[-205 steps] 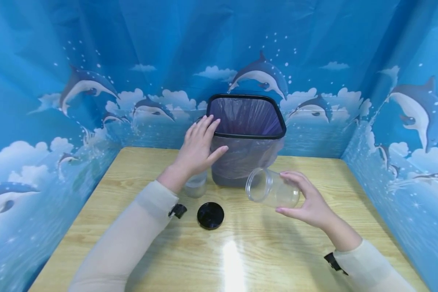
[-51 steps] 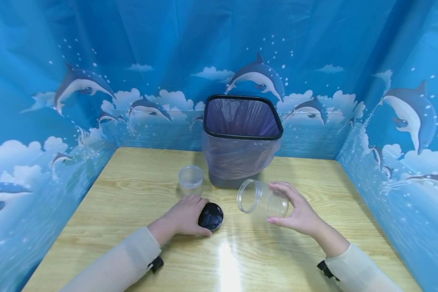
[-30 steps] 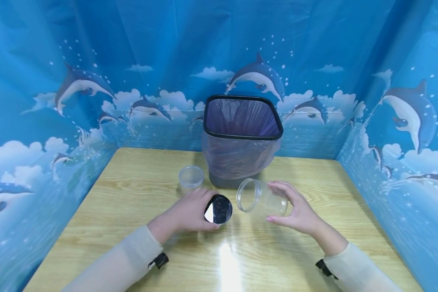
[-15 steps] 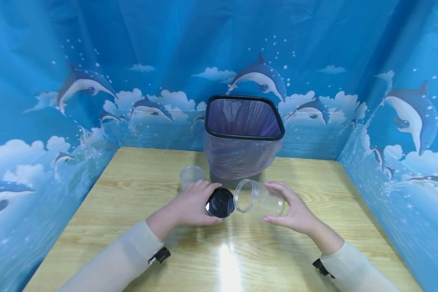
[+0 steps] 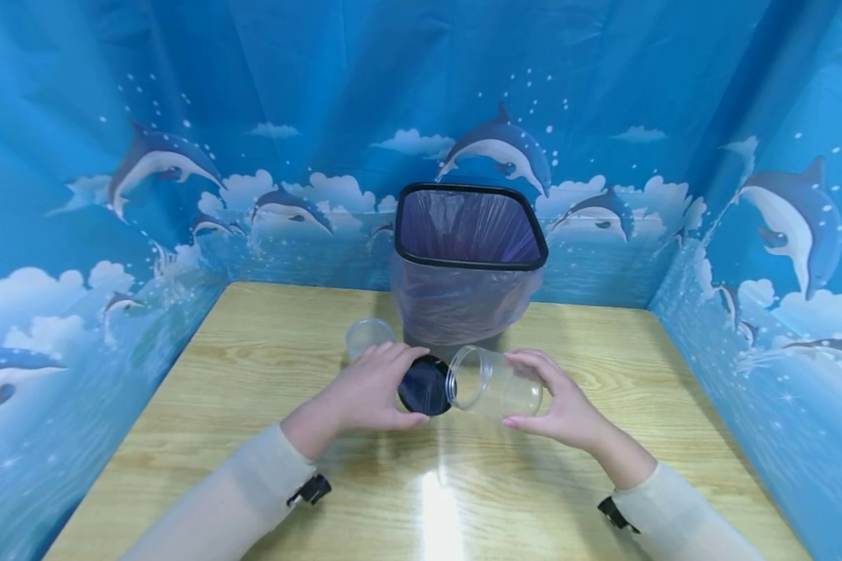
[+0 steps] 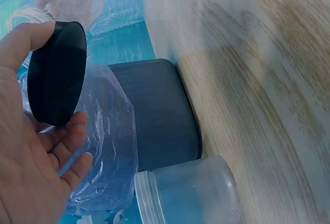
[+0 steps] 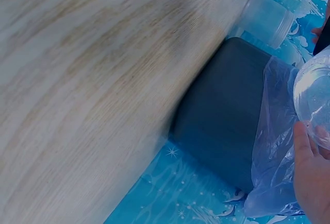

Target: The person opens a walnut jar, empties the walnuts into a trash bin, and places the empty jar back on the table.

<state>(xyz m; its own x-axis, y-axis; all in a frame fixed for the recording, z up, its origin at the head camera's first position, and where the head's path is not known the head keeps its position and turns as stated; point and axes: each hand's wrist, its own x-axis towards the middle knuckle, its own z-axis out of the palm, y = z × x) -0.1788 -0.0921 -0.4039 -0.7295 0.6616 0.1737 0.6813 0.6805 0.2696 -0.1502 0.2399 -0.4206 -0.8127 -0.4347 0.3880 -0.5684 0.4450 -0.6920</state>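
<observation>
My left hand (image 5: 366, 391) pinches a round black lid (image 5: 426, 386) by its edge, thumb on one side and fingers on the other. The left wrist view shows the lid (image 6: 58, 73) turned on its side. My right hand (image 5: 568, 405) grips a clear plastic jar (image 5: 505, 385) near its base, tilted sideways with its threaded mouth facing left. Lid and mouth are right beside each other in the head view; whether they touch I cannot tell. Behind my left hand a second clear jar (image 5: 369, 335) stands uncapped on the table, partly hidden.
A grey bin (image 5: 472, 265) with a black rim and a translucent purple liner stands at the back centre, just behind both hands. The wooden table (image 5: 252, 327) is bounded by a blue dolphin-print curtain (image 5: 309, 101) at the back and sides.
My left hand came down from the bin's side, picked the black lid off the table and brought it rightward and up to the jar's mouth. My right hand moved slightly left with the jar.
</observation>
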